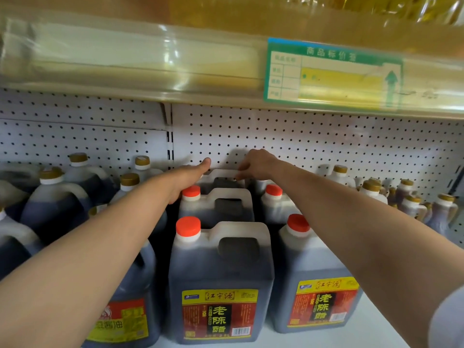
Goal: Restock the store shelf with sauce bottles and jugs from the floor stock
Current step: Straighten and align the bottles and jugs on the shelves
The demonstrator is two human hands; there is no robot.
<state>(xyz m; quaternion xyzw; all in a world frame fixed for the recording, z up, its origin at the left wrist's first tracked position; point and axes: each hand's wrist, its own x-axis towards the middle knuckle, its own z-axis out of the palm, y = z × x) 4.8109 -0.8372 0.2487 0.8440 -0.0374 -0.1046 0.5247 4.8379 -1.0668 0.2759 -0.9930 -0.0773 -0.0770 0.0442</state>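
Observation:
Both my arms reach deep into the shelf. At the back of the middle row stands a dark vinegar jug (221,180) with a white handle. My right hand (256,163) grips that handle from above, fingers curled over it. My left hand (192,173) lies against the jug's left shoulder with the thumb pointing at the back wall; its fingers are hidden. In front stand two more orange-capped jugs in line, the middle one (216,209) and the front one (218,280) with a yellow and red label.
A second row of orange-capped jugs (316,280) stands to the right, gold-capped dark jugs (55,204) to the left, small gold-capped bottles (411,204) at far right. A white pegboard wall (301,136) closes the back. The upper shelf edge with a green price tag (331,71) hangs low overhead.

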